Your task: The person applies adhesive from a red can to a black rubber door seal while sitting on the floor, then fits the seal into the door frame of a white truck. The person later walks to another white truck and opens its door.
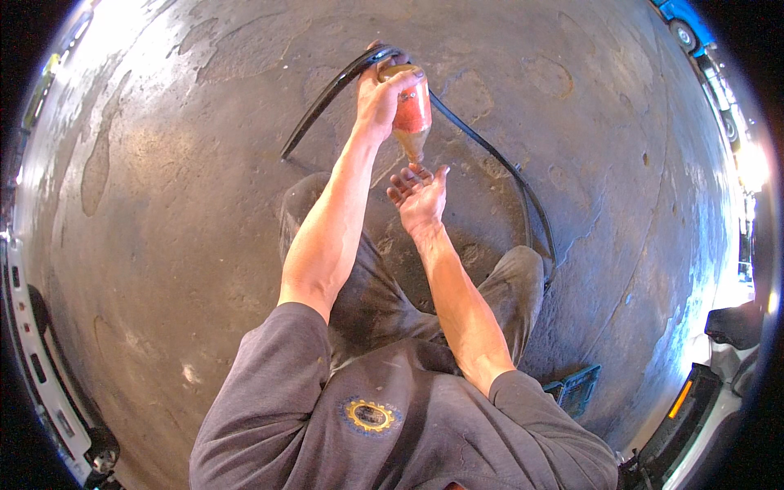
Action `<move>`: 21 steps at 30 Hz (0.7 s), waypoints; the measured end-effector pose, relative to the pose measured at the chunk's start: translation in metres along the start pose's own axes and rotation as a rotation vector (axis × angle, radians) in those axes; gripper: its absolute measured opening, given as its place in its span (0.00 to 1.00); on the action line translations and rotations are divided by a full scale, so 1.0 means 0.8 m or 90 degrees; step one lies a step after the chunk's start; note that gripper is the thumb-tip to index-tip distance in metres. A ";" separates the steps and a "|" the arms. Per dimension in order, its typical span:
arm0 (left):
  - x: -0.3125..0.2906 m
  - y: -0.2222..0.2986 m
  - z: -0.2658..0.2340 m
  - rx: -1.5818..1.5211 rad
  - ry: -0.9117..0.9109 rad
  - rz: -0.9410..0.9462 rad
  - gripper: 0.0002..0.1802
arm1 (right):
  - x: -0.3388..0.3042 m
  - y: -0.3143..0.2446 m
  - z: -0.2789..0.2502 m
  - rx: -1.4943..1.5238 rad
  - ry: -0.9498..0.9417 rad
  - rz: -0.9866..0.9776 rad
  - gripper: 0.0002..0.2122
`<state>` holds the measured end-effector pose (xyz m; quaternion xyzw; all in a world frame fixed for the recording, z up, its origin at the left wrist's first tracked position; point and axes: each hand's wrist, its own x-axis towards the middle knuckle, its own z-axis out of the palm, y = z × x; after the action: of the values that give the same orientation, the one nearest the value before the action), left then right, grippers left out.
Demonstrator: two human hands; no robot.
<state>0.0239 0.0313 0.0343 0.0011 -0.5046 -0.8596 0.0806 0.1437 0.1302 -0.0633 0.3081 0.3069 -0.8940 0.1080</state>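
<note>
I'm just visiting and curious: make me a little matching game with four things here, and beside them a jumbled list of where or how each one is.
Things
1. clear red bottle with a tapered tip
2. long black flexible hose
3. blue-green plastic crate
4. bare right hand

Place or state
A. low on the picture's right, partly hidden by a dark grey sleeve
B. open, fingertips close to the bottle's tip
C. gripped in the bare left hand, tip toward the other hand
D. arching out to both sides of the bottle

Pairs: 1-C, 2-D, 3-A, 4-B
</note>
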 end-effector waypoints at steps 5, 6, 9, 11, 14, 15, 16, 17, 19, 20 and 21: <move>-0.001 0.000 0.001 0.025 -0.011 -0.003 0.26 | 0.004 -0.005 0.009 -0.054 -0.057 -0.007 0.35; -0.001 0.001 0.001 0.020 -0.010 -0.001 0.27 | 0.004 -0.006 0.009 -0.070 -0.046 -0.001 0.35; -0.002 0.002 0.000 0.016 -0.010 -0.010 0.29 | 0.001 -0.006 0.009 -0.105 0.000 0.023 0.38; -0.001 0.003 -0.001 0.026 -0.017 -0.034 0.30 | -0.003 -0.007 0.008 -0.115 0.060 0.051 0.39; 0.000 0.001 -0.001 0.046 -0.003 0.003 0.30 | -0.009 -0.010 0.008 -0.082 0.002 0.036 0.40; 0.000 0.000 -0.001 0.043 -0.001 0.003 0.28 | -0.010 -0.012 0.009 -0.063 -0.046 0.040 0.40; 0.000 -0.001 -0.001 0.040 0.000 0.005 0.27 | -0.009 -0.015 0.010 -0.042 -0.094 0.043 0.41; 0.000 -0.002 0.000 0.037 -0.001 0.002 0.25 | -0.009 -0.016 0.013 -0.024 -0.140 0.039 0.41; 0.000 -0.004 0.000 0.041 0.010 0.000 0.28 | -0.005 -0.019 0.018 -0.007 -0.124 0.063 0.41; -0.001 -0.004 0.000 0.042 0.018 -0.001 0.30 | -0.004 -0.019 0.019 0.000 -0.110 0.076 0.41; 0.000 -0.004 0.001 0.038 0.013 -0.002 0.28 | -0.003 -0.021 0.020 0.008 -0.077 0.087 0.40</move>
<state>0.0235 0.0333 0.0319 0.0130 -0.5295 -0.8441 0.0841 0.1316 0.1333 -0.0438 0.2746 0.2723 -0.9034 0.1854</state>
